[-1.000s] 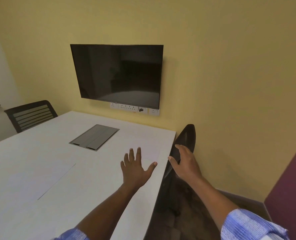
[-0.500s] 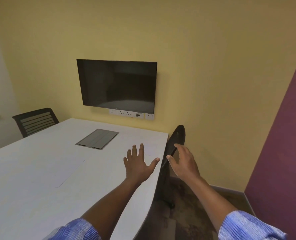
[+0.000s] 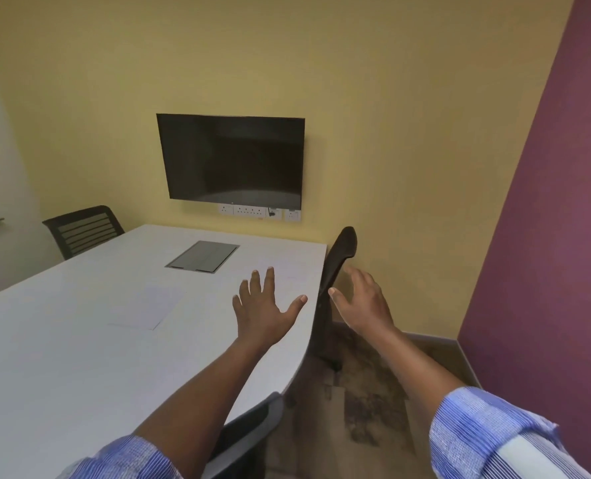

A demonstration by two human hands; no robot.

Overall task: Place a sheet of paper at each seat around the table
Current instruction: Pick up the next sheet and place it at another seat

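Note:
A white sheet of paper (image 3: 147,307) lies flat on the white table (image 3: 62,357), left of my hands. My left hand (image 3: 264,307) hovers over the table's right part, fingers spread, holding nothing. My right hand (image 3: 363,299) is open beside the back of a black chair (image 3: 339,257) pushed in at the table's right edge; the thumb is close to the chair back, the fingers apart from it. A faint second sheet (image 3: 287,267) seems to lie in front of that chair, hard to tell against the white top.
A grey cable hatch (image 3: 202,256) is set into the table's middle. Another black chair (image 3: 83,229) stands at the far left side, and a chair back (image 3: 249,423) shows at the near edge. A dark screen (image 3: 231,160) hangs on the yellow wall; a purple wall (image 3: 546,236) rises at right.
My view has pulled back from the wall and chair. My right hand has come off the chair back and opened. My left hand stays spread above the table.

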